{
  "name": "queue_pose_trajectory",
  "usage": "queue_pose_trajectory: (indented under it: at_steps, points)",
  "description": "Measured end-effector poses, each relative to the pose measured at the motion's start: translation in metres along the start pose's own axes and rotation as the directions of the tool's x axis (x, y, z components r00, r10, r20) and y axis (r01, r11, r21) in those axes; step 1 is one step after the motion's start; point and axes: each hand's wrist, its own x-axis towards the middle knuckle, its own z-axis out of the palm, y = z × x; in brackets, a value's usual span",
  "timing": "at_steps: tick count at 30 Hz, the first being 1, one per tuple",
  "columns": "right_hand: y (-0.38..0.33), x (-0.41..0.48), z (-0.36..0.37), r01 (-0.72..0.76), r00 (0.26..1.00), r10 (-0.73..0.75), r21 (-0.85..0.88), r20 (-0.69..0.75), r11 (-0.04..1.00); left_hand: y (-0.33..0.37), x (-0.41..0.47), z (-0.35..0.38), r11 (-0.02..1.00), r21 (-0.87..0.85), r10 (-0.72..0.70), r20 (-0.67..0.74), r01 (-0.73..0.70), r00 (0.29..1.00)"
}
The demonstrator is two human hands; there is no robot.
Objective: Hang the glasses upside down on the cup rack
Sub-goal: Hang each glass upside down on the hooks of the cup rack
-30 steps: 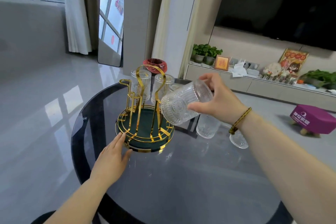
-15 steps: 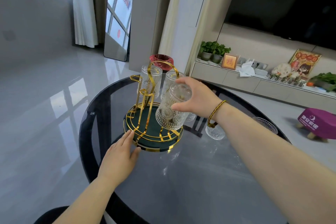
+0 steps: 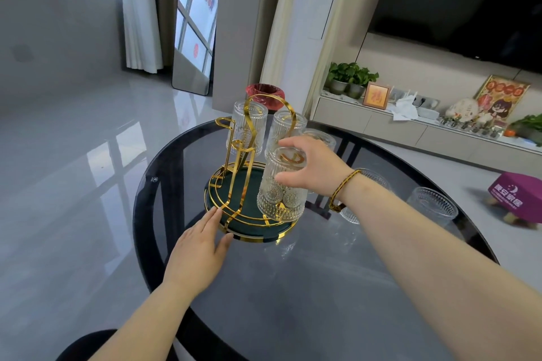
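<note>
The glass (image 3: 282,184) is upside down over a gold peg at the near right of the cup rack (image 3: 234,184), its rim low, just above the green tray. The right hand (image 3: 315,168) is closed around its upper part; the left hand (image 3: 199,249) lies flat and open on the desk (image 3: 293,302), fingertips touching the rack's base and holding nothing. To do it well, lower the glass straight until the peg carries it, keep the base steady, then let go slowly. Two glasses (image 3: 247,126) already hang behind.
</note>
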Motion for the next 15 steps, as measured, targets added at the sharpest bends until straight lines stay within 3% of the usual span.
queue_pose_trajectory:
  at_steps: [8,11,15]
  points:
    - [0.001,-0.01,-0.004,0.009,0.997,-0.005,0.061,-0.072,0.998,0.007,-0.003,-0.007,1.0,-0.024,0.008,-0.028,-0.009,1.0]
    - [0.01,-0.026,-0.012,0.038,0.977,-0.018,0.093,-0.211,0.995,0.01,-0.01,-0.013,0.999,-0.037,0.022,-0.117,-0.027,0.993]
    - [0.045,-0.064,-0.008,0.02,0.875,0.056,0.152,-0.481,0.988,0.03,-0.031,-0.011,0.969,0.028,0.247,-0.176,-0.246,0.953]
